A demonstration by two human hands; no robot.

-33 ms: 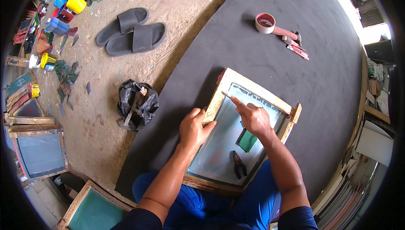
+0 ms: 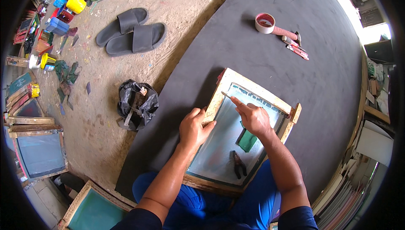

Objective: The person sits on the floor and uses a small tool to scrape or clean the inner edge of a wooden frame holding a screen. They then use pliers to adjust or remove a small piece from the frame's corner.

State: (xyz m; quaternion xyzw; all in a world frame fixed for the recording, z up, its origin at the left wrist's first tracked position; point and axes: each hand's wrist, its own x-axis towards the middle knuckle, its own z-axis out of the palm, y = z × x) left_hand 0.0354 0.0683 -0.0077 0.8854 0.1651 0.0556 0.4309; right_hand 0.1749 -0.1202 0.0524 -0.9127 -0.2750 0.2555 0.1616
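Observation:
A wooden screen-printing frame point(image 2: 258, 90) with pale mesh point(image 2: 215, 149) leans across my lap and the dark surface. My left hand point(image 2: 195, 128) is closed round its left bar, thumb on top. My right hand point(image 2: 255, 119) is over the mesh, closed on a thin, dark, narrow tool point(image 2: 226, 95), index finger stretched along it. The tool's tip touches the inner edge of the left bar near the upper corner; its kind cannot be made out. On the mesh below my right hand lie a green folded piece point(image 2: 247, 141) and dark-handled pliers point(image 2: 239, 166).
Farther along the dark surface point(image 2: 320, 86) lie a tape roll point(image 2: 265, 24), a hammer point(image 2: 285, 32) and red cutters point(image 2: 298, 52). Left on the floor are grey slides point(image 2: 134, 38), a black plastic bag point(image 2: 138, 107), paint containers point(image 2: 76, 4) and other screens point(image 2: 40, 154).

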